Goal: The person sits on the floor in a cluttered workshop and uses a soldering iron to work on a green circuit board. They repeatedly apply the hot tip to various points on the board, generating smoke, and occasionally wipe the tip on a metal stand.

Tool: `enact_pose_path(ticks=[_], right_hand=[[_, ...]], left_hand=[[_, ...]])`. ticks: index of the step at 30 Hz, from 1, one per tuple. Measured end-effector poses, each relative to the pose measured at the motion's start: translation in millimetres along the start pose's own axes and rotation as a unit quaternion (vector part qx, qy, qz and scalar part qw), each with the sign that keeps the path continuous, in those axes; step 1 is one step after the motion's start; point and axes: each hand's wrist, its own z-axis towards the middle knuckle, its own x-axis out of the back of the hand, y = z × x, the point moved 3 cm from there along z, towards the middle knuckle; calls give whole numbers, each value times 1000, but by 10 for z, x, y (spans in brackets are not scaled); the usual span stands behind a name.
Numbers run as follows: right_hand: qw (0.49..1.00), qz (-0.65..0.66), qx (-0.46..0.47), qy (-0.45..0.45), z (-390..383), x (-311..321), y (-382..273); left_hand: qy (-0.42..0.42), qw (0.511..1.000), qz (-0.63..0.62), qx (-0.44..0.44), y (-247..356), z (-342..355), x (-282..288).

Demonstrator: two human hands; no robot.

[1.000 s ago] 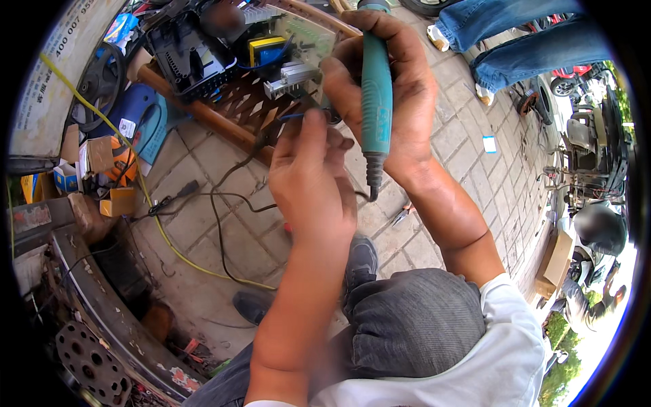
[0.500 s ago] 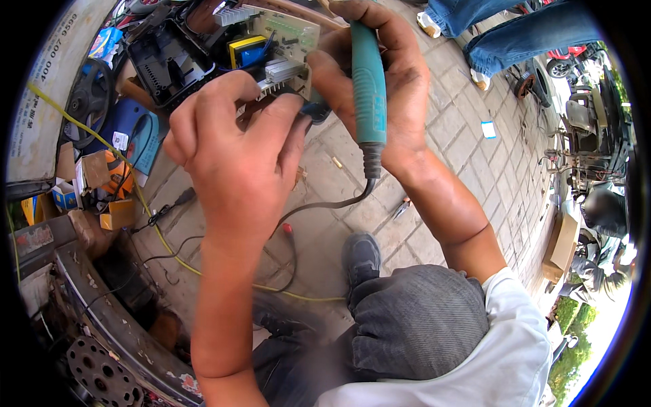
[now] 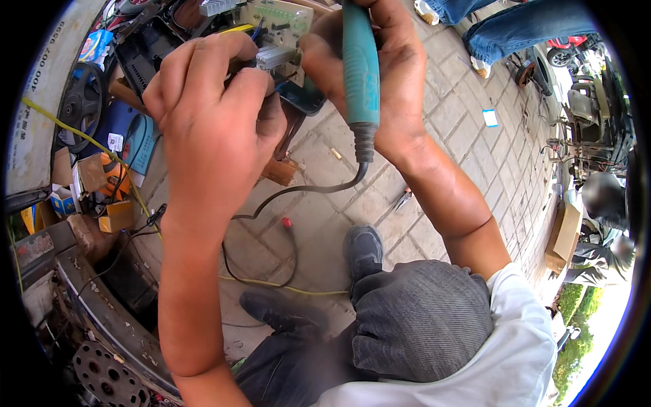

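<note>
Lettered panel (image 3: 49,85) upper left. Marked teal handle (image 3: 361,64), top centre, gripped in right hand (image 3: 399,88). Left hand (image 3: 211,122) curled, can't tell if pinching.

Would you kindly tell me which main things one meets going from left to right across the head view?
Small yellow-orange box, left hand, teal-handled tool, pliers on the paving, blue-and-white card, brown cardboard box.

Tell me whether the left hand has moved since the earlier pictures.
Yes: the left hand has moved leftward, farther from the pliers lying on the paving.
</note>
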Motion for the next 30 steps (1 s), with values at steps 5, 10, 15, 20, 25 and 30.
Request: enact_pose_path(ticks=[5,10,15,20,25,30], right_hand=[[995,-79,56,10,-7,14,37],[999,-23,30,-12,3,6,-24],[993,-95,74,7,25,17,43],[996,-77,40,9,8,23,8],[990,-110,93,13,3,0,-6],[994,-81,75,7,-7,12,5]], left_hand=[[-5,1000,7,-17,-2,33,-13],[0,1000,-5,-17,-6,14,-35],[-2,1000,-14,-13,-10,12,-44],[14,1000,-25,-12,-5,0,-71],[11,1000,-24,-16,-14,14,-58],[6,1000,-16,-22,2,20,-75]])
